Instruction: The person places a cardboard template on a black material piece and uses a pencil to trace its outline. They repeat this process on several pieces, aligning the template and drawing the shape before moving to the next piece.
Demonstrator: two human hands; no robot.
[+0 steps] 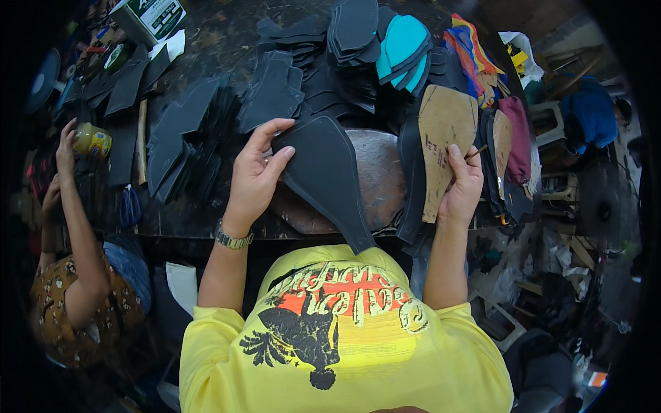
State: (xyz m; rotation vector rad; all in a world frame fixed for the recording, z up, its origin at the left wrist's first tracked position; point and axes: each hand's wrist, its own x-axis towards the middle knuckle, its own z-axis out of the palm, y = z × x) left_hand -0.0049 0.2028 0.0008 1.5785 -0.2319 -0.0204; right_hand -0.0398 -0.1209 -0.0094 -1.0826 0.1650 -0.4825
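Observation:
My left hand (255, 180) pinches the left edge of a black cut piece (323, 165), wide at the top and tapering to a narrow end near my shirt. A pale line runs just inside its outline. My right hand (460, 189) is closed on a brown cardboard pattern (444, 117) of similar tapering shape, with dark handwriting on it. A thin stick-like tool (476, 153) juts out by the right fingers; its kind is unclear. Another black piece (409, 179) stands just left of the cardboard. Beneath the held piece lies a worn, rounded brown board (379, 175).
Stacks of black pieces (272, 89) fill the table's far side, with turquoise pieces (405, 51) among them. Further cut pieces and a maroon cloth (513, 138) lie at right. On the left, a co-worker's arm (79, 227) reaches near a yellow-labelled jar (91, 140).

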